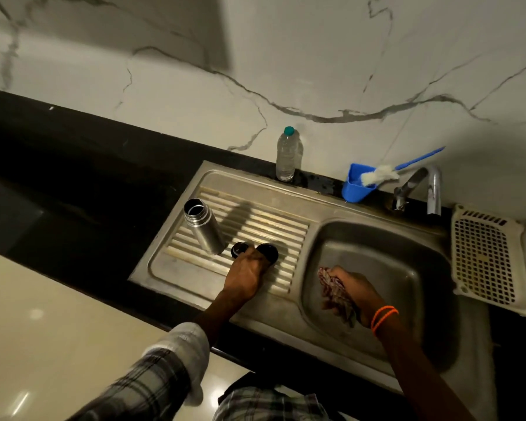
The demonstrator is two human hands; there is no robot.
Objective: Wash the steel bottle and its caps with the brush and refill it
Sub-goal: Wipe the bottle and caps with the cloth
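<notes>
My left hand [246,276] grips 1 of 2 caps [268,253] on drainboard [195,268], beside open steel bottle [201,226] standing to drain. Right hand [357,291] clenches cloth [334,291] over basin, likely for wiping. Brush [380,174] parked in blue holder [354,188].

The scene is dim, with a warm tone. A large soft shadow falls on the marble wall [316,56] at the upper middle of the frame. Small glare spots shine on the floor [37,314] at the lower left. Straight lines bend strongly near the edges, and the picture is slightly soft everywhere.
</notes>
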